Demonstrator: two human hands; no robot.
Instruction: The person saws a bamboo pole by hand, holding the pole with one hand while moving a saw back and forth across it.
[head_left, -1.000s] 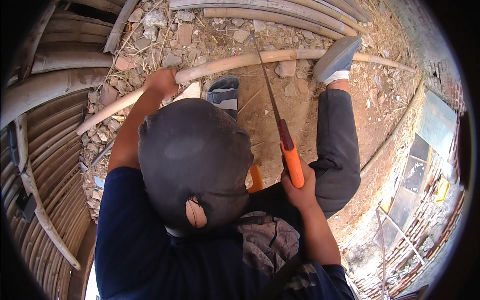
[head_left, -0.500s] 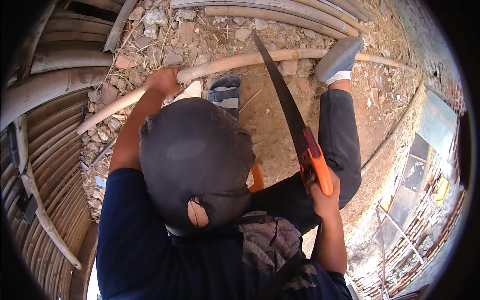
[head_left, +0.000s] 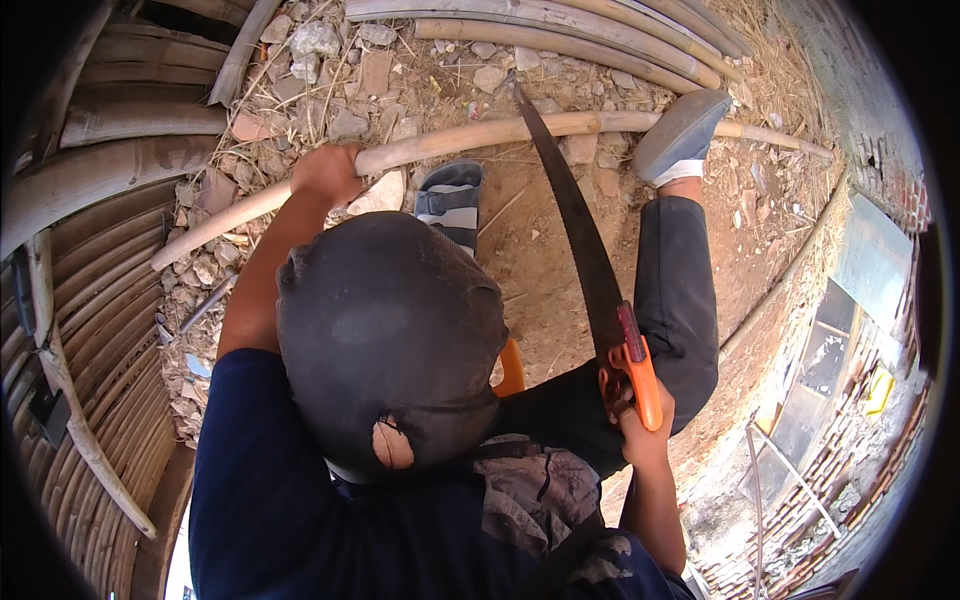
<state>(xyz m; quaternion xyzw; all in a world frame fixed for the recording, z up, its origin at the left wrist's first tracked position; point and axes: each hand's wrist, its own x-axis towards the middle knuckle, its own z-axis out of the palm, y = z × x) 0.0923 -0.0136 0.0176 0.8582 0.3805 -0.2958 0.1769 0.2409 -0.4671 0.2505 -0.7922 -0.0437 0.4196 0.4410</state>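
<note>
My left hand (head_left: 328,178) is wrapped round a long bamboo pole (head_left: 430,150) that lies across the ground from left to right. In my right hand (head_left: 643,432) is the orange handle of a handsaw (head_left: 572,215). Its dark, toothed blade slants up and left and crosses the pole between my feet, with the tip just past it. Whether the teeth have cut into the bamboo cannot be made out. My right shoe (head_left: 683,135) rests over the pole, right of the blade. A strapped sandal (head_left: 449,203) on my other foot stands on the near side.
Several bamboo poles (head_left: 560,45) lie at the far side. Broken stones and bricks (head_left: 345,125) cover the ground at far left. A slatted bamboo wall (head_left: 100,330) rises on the left, a brick wall (head_left: 850,490) on the right. Part of an orange object (head_left: 511,368) shows beside my head covering.
The handsaw has been drawn back toward me along its length, my right hand moving with it. My left hand keeps its hold on the bamboo pole, and the whole view has shifted slightly.
</note>
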